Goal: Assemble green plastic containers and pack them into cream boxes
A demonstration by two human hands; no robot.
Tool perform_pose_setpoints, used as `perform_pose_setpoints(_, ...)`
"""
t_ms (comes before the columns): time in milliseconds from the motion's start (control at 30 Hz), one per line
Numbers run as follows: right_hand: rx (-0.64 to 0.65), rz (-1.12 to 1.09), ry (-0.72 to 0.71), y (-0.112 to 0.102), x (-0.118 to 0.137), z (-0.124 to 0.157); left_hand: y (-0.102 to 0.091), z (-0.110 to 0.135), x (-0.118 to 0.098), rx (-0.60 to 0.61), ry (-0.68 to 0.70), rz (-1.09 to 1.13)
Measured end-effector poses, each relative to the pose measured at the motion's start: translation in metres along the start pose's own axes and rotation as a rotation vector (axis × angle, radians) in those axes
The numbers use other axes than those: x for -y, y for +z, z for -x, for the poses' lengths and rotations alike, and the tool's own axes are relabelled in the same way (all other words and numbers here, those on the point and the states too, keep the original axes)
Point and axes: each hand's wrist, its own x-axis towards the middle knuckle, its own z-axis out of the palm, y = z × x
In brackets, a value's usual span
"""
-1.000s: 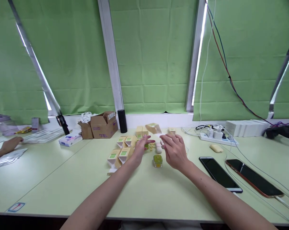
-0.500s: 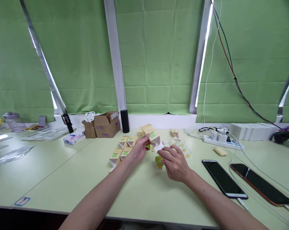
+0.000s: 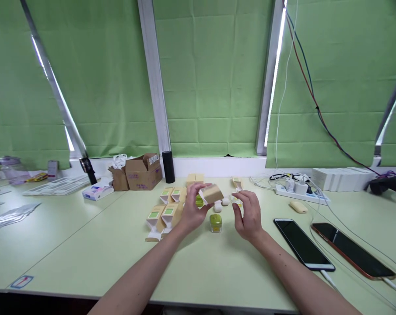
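My left hand (image 3: 195, 209) is closed around a small tan cardboard box (image 3: 212, 194), held tilted above the table. Off to its right is my right hand (image 3: 248, 214), fingers apart and holding nothing. Between and below the hands stands a small clear jar with a green lid (image 3: 215, 223). Several open tan boxes with green panels (image 3: 168, 211) stand left of my left hand. Behind the held box are small white pieces (image 3: 218, 206) and another green item (image 3: 199, 201), partly hidden by my fingers. Clear containers (image 3: 237, 201) lie partly behind my right hand.
Two phones (image 3: 303, 243) with charging cables lie at the right, near a power strip (image 3: 301, 194) and a beige case (image 3: 298, 207). A brown carton (image 3: 143, 172), a black cylinder (image 3: 168, 167) and a tissue pack (image 3: 98, 191) stand at the back left.
My left hand has turned the box so its plain tan side shows. My right hand has come away from the box to the right, its fingers now apart. The view has shifted slightly.
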Motion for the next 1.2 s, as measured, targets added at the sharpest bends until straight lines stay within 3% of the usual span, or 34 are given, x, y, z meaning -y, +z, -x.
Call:
perform_pose_setpoints(100, 0.01, -0.011, 0.07, 0.004, -0.006, 0.003, -0.004, 0.004, -0.003, 0.026, 0.254, -0.294)
perform_pose_setpoints(167, 0.026, -0.025, 0.102, 0.006, -0.008, 0.005, -0.006, 0.006, -0.002, -0.002, 0.341, -0.409)
perform_pose_setpoints(333, 0.058, -0.048, 0.136, 0.009, -0.01, 0.009, -0.007, 0.009, 0.002, -0.009, 0.447, -0.453)
perform_pose_setpoints(467, 0.08, -0.052, 0.133, 0.009, -0.009, 0.009, -0.005, 0.012, 0.002, 0.033, 0.456, -0.423)
perform_pose_setpoints(933, 0.069, -0.078, 0.1, 0.009, -0.006, 0.009, 0.0, 0.015, -0.003, 0.109, 0.207, -0.118)
perform_pose_setpoints(1033, 0.068, -0.095, 0.098, 0.009, -0.006, 0.009, 0.004, 0.015, -0.006, 0.067, 0.054, 0.026)
perform_pose_setpoints(1200, 0.095, -0.159, 0.108, 0.009, -0.004, 0.01, 0.011, 0.014, -0.01, -0.041, -0.339, 0.38)
